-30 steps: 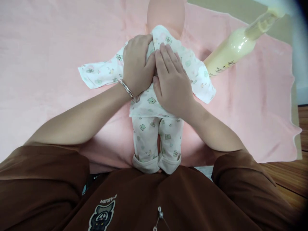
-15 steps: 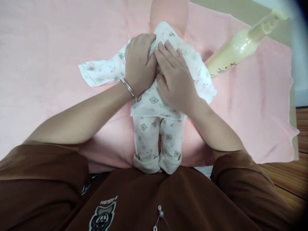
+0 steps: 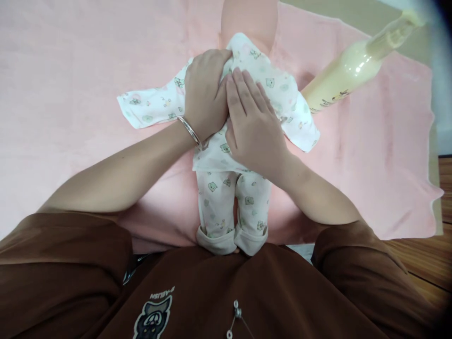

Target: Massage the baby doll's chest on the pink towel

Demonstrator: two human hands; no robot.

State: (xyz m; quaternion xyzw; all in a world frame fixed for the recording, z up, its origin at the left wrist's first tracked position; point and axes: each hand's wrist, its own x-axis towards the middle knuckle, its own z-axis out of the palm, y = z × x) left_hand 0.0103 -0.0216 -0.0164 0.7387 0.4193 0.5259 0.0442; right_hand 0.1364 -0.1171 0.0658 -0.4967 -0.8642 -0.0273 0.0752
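A baby doll (image 3: 249, 21) lies on a pink blanket, its head at the far side and its legs towards me. It wears a white printed shirt (image 3: 293, 89) and matching trousers (image 3: 216, 202) with turned-up cuffs. My left hand (image 3: 206, 92), a silver bangle at its wrist, is closed on the shirt at the upper chest, its fingers bent and their tips partly hidden. Beside it, my right hand (image 3: 256, 120) rests flat on the front of the shirt, fingers stretched out and close together. Both hands meet near the middle of the doll's body.
A pale yellow pump bottle (image 3: 339, 77) lies on its side at the right, close to the doll's sleeve. The pink blanket (image 3: 63, 70) spreads over the work surface. Wooden flooring (image 3: 420, 259) shows at the lower right.
My right hand has slid slightly down the shirt, towards me, showing more cloth above its fingertips. My left hand stays at nearly the same place.
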